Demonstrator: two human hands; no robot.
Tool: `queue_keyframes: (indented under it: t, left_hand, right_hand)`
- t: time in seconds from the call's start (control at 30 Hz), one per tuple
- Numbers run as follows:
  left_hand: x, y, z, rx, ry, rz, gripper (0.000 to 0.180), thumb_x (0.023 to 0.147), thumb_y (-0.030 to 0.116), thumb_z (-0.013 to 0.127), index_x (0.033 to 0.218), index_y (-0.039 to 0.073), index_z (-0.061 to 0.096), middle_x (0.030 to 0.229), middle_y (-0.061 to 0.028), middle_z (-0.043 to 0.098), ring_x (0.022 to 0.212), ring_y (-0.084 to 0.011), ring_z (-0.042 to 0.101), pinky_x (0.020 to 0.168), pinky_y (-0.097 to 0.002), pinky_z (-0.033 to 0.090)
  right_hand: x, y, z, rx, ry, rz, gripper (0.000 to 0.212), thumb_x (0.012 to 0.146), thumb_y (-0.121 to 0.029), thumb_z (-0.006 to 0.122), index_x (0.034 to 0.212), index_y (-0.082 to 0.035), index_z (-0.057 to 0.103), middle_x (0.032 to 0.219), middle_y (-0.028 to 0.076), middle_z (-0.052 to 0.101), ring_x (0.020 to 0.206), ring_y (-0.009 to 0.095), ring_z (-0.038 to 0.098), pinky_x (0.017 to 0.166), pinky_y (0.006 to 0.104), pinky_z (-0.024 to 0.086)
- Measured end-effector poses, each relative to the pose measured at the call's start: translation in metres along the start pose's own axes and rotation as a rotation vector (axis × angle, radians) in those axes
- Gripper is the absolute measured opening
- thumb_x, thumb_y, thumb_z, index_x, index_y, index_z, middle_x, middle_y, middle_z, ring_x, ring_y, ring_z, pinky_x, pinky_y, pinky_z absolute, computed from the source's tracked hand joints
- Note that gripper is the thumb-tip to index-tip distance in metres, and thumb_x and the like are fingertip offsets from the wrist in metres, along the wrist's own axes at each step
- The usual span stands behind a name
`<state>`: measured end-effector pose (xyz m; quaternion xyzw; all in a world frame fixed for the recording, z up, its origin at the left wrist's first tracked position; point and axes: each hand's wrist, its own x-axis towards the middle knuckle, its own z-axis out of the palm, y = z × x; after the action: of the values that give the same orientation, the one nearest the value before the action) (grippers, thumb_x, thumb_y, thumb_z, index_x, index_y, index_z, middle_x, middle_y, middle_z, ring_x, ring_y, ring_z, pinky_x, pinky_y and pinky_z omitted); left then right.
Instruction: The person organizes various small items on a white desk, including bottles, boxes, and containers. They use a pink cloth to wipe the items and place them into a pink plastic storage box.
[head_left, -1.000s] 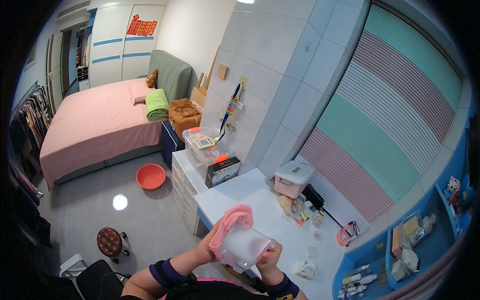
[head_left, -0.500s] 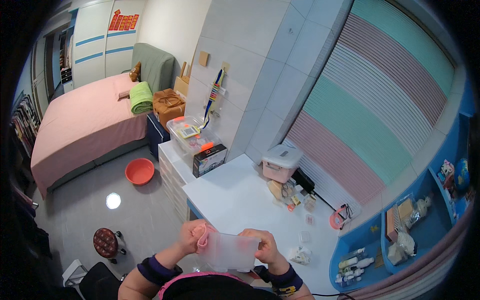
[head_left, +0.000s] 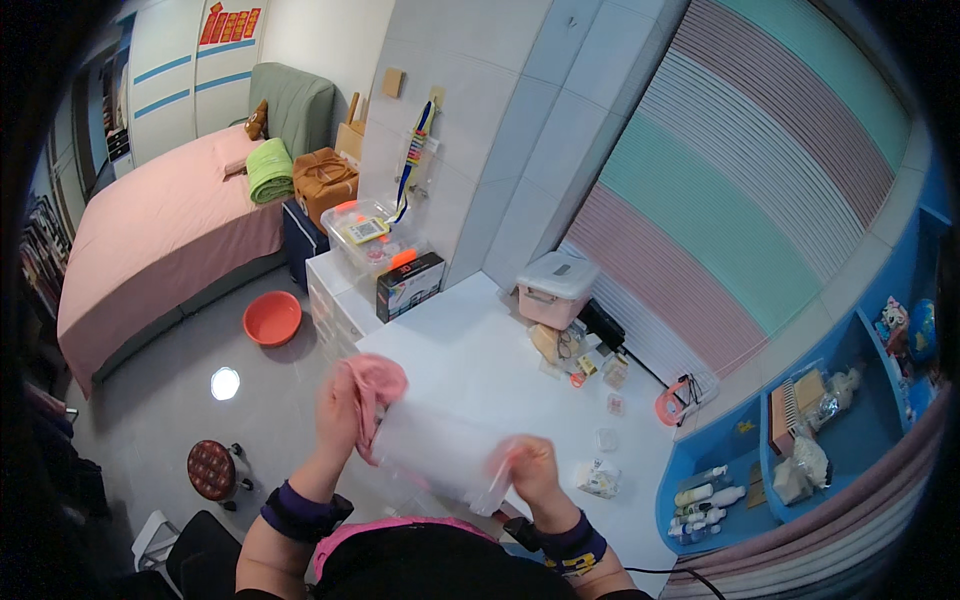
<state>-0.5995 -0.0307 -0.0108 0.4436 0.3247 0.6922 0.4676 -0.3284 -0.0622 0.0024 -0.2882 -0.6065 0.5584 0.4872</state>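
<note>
A translucent plastic container (head_left: 440, 450) is held tilted in front of my body, over the near edge of the white desk. My right hand (head_left: 533, 470) grips its right end, with some of the fingers blurred behind the clear wall. At the opposite end my left hand (head_left: 338, 415) clasps a bunched pink cloth (head_left: 380, 383), which lies against the container's upper left edge. Whether the left fingers also touch the container is hidden by the cloth.
A lidded storage box (head_left: 555, 290), scissors and small packets stand along the desk's far right side. A black box (head_left: 410, 287) sits beside the drawer unit. On the floor are a red basin (head_left: 272, 319) and a round stool (head_left: 213, 470). Blue shelves (head_left: 740, 530) curve along the right.
My left hand has lifted with the cloth, which now spreads more above the container's edge. The container has tilted, its right end lower, and my right hand has shifted slightly. The view has moved a little.
</note>
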Motion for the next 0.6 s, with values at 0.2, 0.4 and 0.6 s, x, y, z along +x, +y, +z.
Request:
queue_keyframes:
  t: [0.2,0.4,0.6]
  left_hand:
    - [-0.022,0.005,0.019,0.020,0.094,0.194,0.050,0.102,0.043,0.036,0.125,0.000,0.047,0.114,-0.0131,0.060,0.103,-0.0206,0.059,0.090,-0.0334,0.045]
    - [-0.041,0.016,0.071,1.081,-0.225,0.824,0.043,0.094,0.033,0.051,0.122,0.000,0.051,0.134,-0.0179,0.052,0.125,-0.0368,0.049,0.109,-0.0492,0.030]
    - [-0.022,0.016,0.065,1.128,-0.146,0.510,0.041,0.082,0.018,0.060,0.119,0.001,0.054,0.136,-0.0175,0.050,0.131,-0.0414,0.041,0.110,-0.0539,0.027]
  right_hand:
    - [0.014,0.007,-0.004,0.317,0.375,0.138,0.048,0.102,-0.047,0.040,0.108,-0.004,0.059,0.095,0.007,0.064,0.081,0.015,0.060,0.067,0.0307,0.051]
    - [0.020,0.003,0.033,0.303,0.424,0.212,0.054,0.102,-0.048,0.036,0.118,-0.001,0.055,0.113,0.008,0.062,0.100,0.018,0.060,0.086,0.0327,0.049]
    - [0.007,0.013,0.026,0.241,0.460,0.223,0.048,0.103,-0.046,0.036,0.101,-0.003,0.056,0.096,0.006,0.061,0.088,0.016,0.058,0.079,0.0305,0.048]
